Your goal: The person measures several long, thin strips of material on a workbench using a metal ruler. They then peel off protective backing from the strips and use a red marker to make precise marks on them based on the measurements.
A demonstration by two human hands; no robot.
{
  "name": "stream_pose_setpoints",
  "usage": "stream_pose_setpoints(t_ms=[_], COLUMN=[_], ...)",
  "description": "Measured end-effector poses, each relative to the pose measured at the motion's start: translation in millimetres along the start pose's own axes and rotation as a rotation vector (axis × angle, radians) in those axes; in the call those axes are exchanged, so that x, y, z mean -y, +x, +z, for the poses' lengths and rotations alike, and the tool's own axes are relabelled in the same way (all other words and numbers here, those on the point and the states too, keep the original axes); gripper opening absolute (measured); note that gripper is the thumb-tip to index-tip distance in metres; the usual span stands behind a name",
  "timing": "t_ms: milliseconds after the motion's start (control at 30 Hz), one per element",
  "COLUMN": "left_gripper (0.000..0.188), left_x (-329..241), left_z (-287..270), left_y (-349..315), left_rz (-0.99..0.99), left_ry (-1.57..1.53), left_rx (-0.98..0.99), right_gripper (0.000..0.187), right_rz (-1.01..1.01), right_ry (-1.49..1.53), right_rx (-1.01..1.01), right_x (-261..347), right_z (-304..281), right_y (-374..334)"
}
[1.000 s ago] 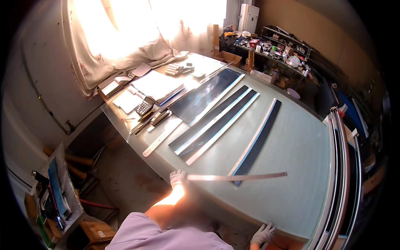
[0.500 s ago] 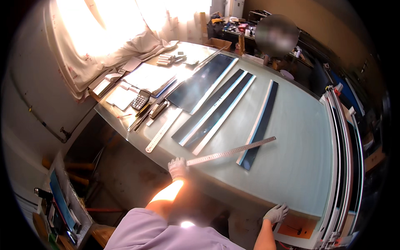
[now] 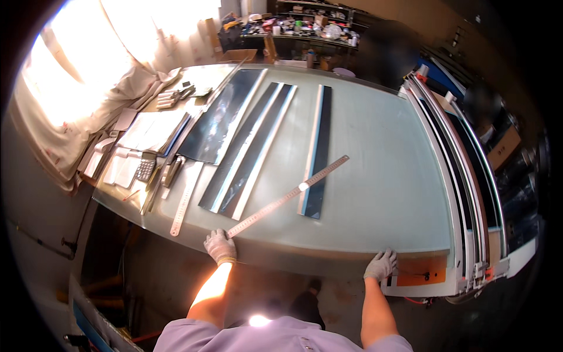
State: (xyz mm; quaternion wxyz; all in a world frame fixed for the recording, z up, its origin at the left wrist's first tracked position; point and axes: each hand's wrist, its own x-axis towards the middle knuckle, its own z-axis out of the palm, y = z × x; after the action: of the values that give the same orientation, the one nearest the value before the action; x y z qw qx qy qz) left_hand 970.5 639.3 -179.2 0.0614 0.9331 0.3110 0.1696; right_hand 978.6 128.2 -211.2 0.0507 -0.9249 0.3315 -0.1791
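Note:
In a pale work glove, my left hand (image 3: pixel 220 246) rests on the near edge of the glass-topped table (image 3: pixel 381 176), fingers a little apart. Its fingertips are right by the near end of a long steel ruler (image 3: pixel 270 207); whether they touch it I cannot tell. That ruler slants away to the right and lies across a narrow dark strip (image 3: pixel 319 141) with a light border. My right hand (image 3: pixel 381 265), gloved too, lies with fingers extended over the table's near edge, beside an orange panel (image 3: pixel 421 276). Nothing shows in its fingers.
Left of the ruler lie two more dark strips (image 3: pixel 258 146), a wide dark sheet (image 3: pixel 226 114) and a shorter ruler (image 3: pixel 186 199). A calculator (image 3: pixel 146 170) and papers (image 3: pixel 153 130) sit farther left. Long rails (image 3: pixel 454 176) run along the right side. Cluttered shelves (image 3: pixel 305 29) stand behind.
The view has swung to the right, so the table sits farther left and the right-side rails show more fully. Both hands keep their places on the table edge; the ruler and strips have not moved.

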Motion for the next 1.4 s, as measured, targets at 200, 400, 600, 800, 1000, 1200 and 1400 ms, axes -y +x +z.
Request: stream_pose_setpoints(t_ms=[200, 400, 600, 800, 1000, 1200, 1400], left_gripper=[0.011, 0.005, 0.007, 0.01, 0.014, 0.01, 0.016], left_x=[-1, -9, -8, -5, 6, 5, 2], left_z=[-4, -11, -9, -4, 5, 1, 6], left_y=[-4, -6, -6, -3, -2, -4, -5], left_rz=[0.035, 0.027, 0.047, 0.038, 0.032, 0.028, 0.047], left_ry=[0.025, -0.023, -0.009, 0.015, 0.047, 0.009, 0.008], left_rx=[-0.054, -0.04, -0.024, -0.076, -0.076, -0.037, -0.113], right_gripper=[0.037, 0.037, 0.038, 0.04, 0.037, 0.034, 0.035], right_rz=[0.04, 0.021, 0.04, 0.029, 0.033, 0.016, -0.008], right_ry=[-0.067, -0.02, 0.008, -0.06, -0.04, -0.037, -0.071], right_rx=[0.039, 0.018, 0.084, 0.081, 0.088, 0.033, 0.011], right_x=[7, 0, 5, 7, 11, 1, -4], right_z=[-2, -4, -15, -11, -11, -1, 3], right_y=[0, 2, 2, 2, 1, 0, 3])
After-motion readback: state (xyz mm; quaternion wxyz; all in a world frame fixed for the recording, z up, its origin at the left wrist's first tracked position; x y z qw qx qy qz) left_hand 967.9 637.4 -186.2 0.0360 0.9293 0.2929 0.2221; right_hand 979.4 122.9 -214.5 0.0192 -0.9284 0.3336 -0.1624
